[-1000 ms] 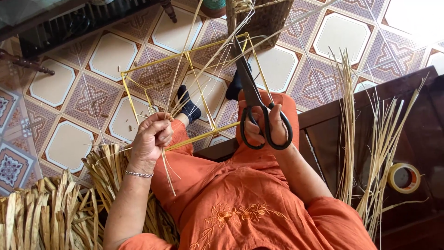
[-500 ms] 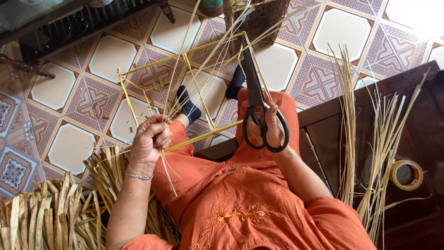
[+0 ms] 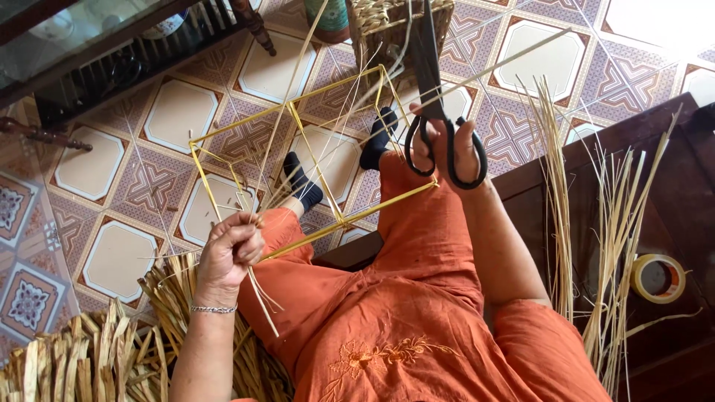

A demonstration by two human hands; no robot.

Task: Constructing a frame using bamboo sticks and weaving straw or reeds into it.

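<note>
Head view, left hand [image 3: 231,249] gripping straw strands [image 3: 313,134], right hand [image 3: 447,145] holding one scissors [image 3: 436,97]

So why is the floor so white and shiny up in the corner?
Head view: strong light washes out the floor tiles at top right, so their pattern fades there. The scissors in the right hand and the straw strands in the left hand stay sharp, with little blur.

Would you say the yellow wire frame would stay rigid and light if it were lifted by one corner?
Probably light: the yellow wire frame is only thin open rods. It likely flexes somewhat, being so slender. The straw strands gripped in the left hand would probably trail along.
</note>
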